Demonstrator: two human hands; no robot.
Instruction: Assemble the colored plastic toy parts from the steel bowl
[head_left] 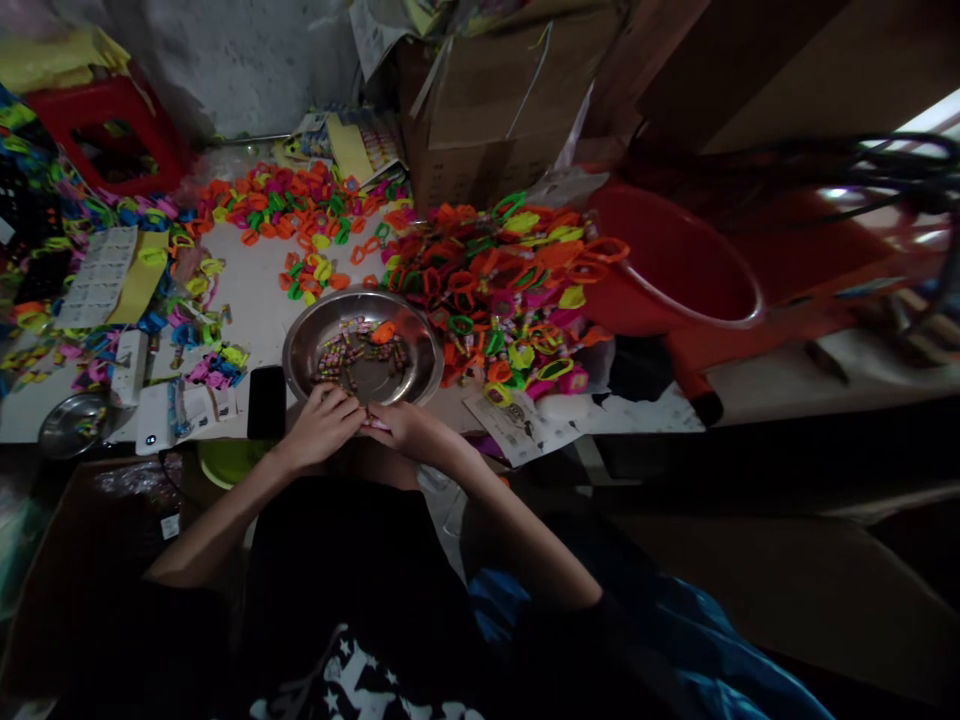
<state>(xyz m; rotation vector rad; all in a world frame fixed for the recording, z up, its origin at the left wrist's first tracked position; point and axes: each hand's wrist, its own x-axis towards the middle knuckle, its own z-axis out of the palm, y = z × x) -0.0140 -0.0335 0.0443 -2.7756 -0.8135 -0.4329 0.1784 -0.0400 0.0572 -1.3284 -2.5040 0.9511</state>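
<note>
My left hand (324,425) and my right hand (401,425) meet at the near edge of the table, fingers curled and pinched together around a small pinkish piece that I cannot make out. Just beyond them stands a round metal bowl (300,350) with several small parts and one orange piece in it. A big heap of orange, green, yellow and pink plastic rings (502,285) lies to the right of the bowl.
A red basin (679,275) sits right of the heap, a cardboard box (495,110) behind it. More coloured rings (289,200) spread across the back. A black phone (266,402), a small metal bowl (73,425), printed cards (101,275) and a red stool (112,130) are at left.
</note>
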